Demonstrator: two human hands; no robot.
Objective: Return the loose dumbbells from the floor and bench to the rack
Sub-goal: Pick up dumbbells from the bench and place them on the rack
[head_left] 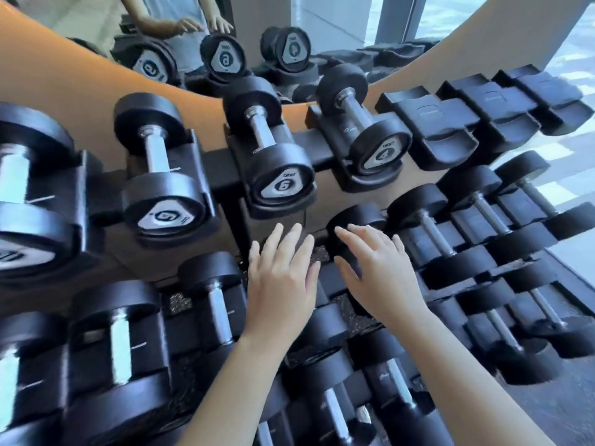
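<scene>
Just past the fingertips, on the top tier of the rack [219, 169], sit the dumbbell marked 6 [283, 178] and the dumbbell marked 4 [381, 152], with the dumbbell marked 5 [164, 207] further out on the left hand's side. The left hand [280, 278] and right hand [380, 275] hang side by side, palms down, fingers straight and spread, holding nothing. The right fingertips lie over the head of a lower-tier dumbbell [357, 217], touching or not I cannot tell, and up past the right hand's outer side three cradles [431, 123] stand bare.
</scene>
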